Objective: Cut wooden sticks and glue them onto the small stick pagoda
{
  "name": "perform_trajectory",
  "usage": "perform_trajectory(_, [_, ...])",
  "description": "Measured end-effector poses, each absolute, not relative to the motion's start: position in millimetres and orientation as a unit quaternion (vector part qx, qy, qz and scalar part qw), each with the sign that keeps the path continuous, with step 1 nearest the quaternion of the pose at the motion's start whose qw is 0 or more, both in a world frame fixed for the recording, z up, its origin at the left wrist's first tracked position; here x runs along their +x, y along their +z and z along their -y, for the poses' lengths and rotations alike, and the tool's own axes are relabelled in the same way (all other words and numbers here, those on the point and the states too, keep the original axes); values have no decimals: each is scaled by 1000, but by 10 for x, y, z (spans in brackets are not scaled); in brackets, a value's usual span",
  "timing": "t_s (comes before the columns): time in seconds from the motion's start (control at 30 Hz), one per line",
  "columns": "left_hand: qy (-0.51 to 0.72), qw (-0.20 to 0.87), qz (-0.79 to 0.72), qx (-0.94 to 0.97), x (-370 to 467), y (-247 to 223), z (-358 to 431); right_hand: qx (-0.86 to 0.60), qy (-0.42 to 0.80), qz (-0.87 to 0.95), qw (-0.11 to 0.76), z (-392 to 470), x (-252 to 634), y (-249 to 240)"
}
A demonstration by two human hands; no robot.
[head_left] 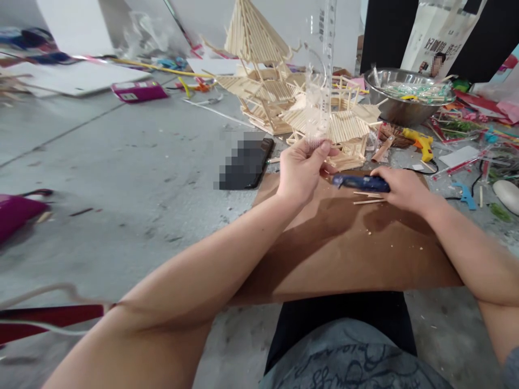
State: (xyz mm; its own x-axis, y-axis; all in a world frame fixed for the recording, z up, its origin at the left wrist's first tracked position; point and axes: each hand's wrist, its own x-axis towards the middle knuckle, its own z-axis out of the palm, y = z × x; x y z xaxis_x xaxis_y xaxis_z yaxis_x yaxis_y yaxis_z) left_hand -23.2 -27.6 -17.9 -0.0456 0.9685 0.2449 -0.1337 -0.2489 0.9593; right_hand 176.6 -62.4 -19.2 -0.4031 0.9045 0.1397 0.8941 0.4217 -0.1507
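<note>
My left hand (304,165) is closed on the lower end of a clear plastic ruler (320,75), which stands upright. In my right hand (399,186) is a dark blue tool (360,182), possibly a cutter, pointing left just above the brown board (348,265). A few thin wooden sticks (368,201) lie on the board beneath the tool. Behind the ruler stands a model building made of sticks (259,81), with a pointed roof. A lower stick structure (344,132) sits right behind my hands.
A black phone (247,165) lies left of the board. Behind on the right are a metal bowl (399,111) with packaged items and a yellow glue gun (419,141). A light blue object (464,195) and a white mouse (507,195) lie right. Purple boxes (140,91) are left.
</note>
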Motion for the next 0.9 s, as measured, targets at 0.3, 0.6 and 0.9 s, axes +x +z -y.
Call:
perform_trajectory(0.3, [533, 562, -383, 503, -32, -291, 503, -511, 134, 706, 473, 712, 1680, -77])
perform_trajectory(0.6, [485, 630, -359, 489, 106, -375, 644, -517, 190, 672, 496, 721, 1490, -293])
perform_trajectory(0.9, [482, 583, -373, 538, 90, -403, 605, -536, 169, 677, 476, 758, 1447, -333])
